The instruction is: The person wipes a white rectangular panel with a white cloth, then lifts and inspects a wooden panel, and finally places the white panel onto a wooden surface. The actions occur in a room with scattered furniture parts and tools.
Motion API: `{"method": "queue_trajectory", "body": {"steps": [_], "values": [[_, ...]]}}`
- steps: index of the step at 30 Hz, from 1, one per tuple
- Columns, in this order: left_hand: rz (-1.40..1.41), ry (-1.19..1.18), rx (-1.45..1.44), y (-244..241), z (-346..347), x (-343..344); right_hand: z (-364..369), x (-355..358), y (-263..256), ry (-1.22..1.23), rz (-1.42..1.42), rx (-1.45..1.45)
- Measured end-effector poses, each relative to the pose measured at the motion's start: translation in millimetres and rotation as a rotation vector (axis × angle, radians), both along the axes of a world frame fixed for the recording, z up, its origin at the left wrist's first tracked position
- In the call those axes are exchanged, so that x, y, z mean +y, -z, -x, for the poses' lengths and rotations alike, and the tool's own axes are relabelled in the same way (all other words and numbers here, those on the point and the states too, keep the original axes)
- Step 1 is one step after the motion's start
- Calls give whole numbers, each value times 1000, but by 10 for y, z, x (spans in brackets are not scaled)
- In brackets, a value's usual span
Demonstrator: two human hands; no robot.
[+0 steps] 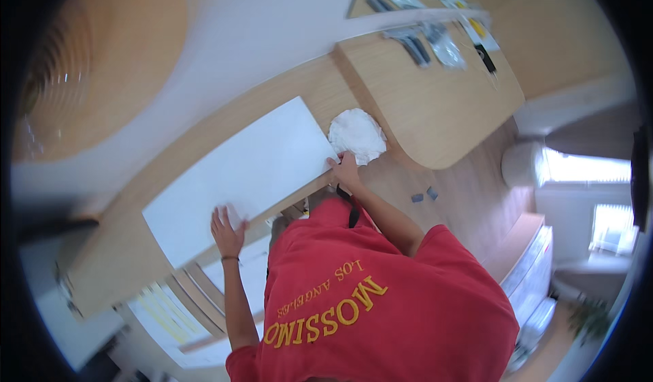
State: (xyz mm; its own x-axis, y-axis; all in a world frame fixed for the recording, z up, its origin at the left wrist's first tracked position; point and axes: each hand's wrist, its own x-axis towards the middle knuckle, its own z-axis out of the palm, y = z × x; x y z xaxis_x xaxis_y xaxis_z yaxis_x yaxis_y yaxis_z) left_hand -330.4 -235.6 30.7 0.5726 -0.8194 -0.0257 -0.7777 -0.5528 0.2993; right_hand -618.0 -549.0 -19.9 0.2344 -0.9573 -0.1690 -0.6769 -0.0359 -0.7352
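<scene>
A smooth white rectangular panel (240,173) lies slanted on a wood-toned surface in front of me. My left hand (228,231) is at its near edge toward the left, fingers apart and slightly blurred. A pale smear beside those fingers may be a reflection; I cannot tell. At the panel's right-hand corner, my right hand (348,172) grips the edge, with the thumb on the panel side. Just beyond that hand rests a crumpled white cloth (357,131), close to the panel's short side.
On the right, a raised wooden top (428,101) with rounded corners carries grey parts (416,48), a clear plastic bag (448,50) and a black-handled tool (484,58). Two small grey pieces (424,195) lie on the floor. Drawers (168,315) stand open below, at left.
</scene>
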Motion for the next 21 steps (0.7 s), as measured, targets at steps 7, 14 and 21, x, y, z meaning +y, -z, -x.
{"method": "queue_trajectory", "body": {"steps": [7,14,21], "values": [[-198,266,47,-174,52,-122,-76,107,62,255,-102,89],[-192,342,-59,-123,-131,65,-65,152,-131,254,-159,-40],[-246,415,-9,-253,-259,71,-128,218,-284,401,-160,-91]]}}
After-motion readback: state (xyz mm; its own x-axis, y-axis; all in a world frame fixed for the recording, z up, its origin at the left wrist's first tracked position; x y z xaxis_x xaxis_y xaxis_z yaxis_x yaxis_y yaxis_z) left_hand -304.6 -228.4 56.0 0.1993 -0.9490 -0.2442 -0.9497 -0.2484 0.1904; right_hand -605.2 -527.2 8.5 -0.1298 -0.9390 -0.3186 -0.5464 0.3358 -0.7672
